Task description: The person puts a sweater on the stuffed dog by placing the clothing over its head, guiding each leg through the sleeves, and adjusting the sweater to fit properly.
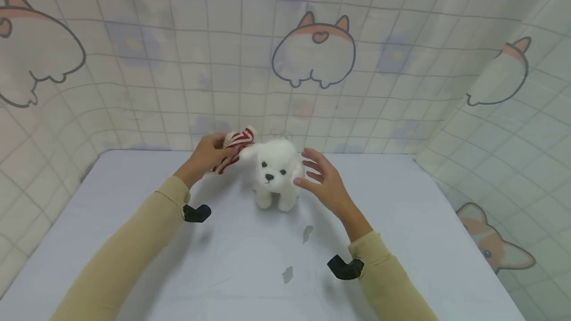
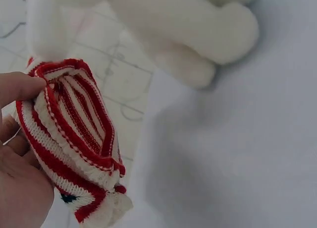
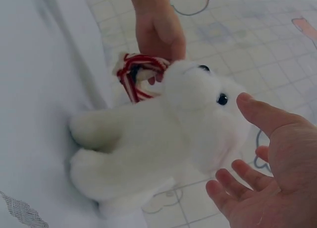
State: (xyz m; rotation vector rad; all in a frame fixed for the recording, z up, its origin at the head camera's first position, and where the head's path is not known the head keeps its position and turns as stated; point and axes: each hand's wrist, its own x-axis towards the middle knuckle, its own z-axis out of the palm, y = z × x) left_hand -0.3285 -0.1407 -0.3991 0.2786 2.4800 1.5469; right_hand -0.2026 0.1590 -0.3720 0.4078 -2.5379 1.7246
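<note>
A white plush dog (image 1: 273, 165) stands upright on the table, facing the head camera. Beside its head, my left hand (image 1: 206, 155) pinches a small red-and-white striped knit garment (image 2: 74, 139) between thumb and fingers. The garment's opening, edged in red, shows in the left wrist view, close to the dog's white ear (image 2: 47, 27). On the dog's other side my right hand (image 1: 325, 181) has its fingers spread and holds nothing. In the right wrist view its thumb lies by the dog's face (image 3: 213, 89); whether they touch I cannot tell.
The white table (image 1: 250, 256) has two grey torn patches (image 1: 287, 275) in front of the dog. A grid-patterned curtain (image 1: 214, 73) with cartoon corgis hangs behind and at both sides. Each wrist carries a black device (image 1: 345, 267).
</note>
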